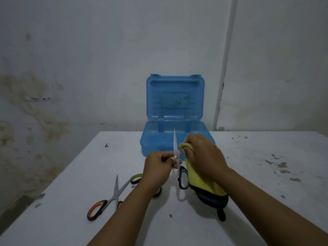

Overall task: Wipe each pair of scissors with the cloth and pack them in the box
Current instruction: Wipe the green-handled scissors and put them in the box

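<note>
Left hand (160, 163) held one pair of scissors (177, 160) upright, fingers curled round it near the pivot; blade tip pointed up in front of the box (174, 137); its dark handle loop hung below the hand, clear of the table (248, 183).

Right hand (202, 157) gripped the yellow cloth (200, 180), fingers bunched round its upper fold just beside the blade; whether the cloth touched the blade could not be told; the cloth's lower end, dark-edged, hung down to the table top.

Blue box stood open at the far edge of the table, directly behind both hands; lid (175, 97) raised upright against the wall; the tray's interior was largely hidden by the hands.

Two further pairs lay on the table to the left of the left forearm; orange-handled scissors (106, 201) nearest, blades parted, tips pointing away; green-handled scissors (135, 178) just beyond, partly hidden under the left wrist, the two pairs' blades crossing.

Table white, with dark flecks and stains on its right side; wall (71, 59) behind stained at left.
</note>
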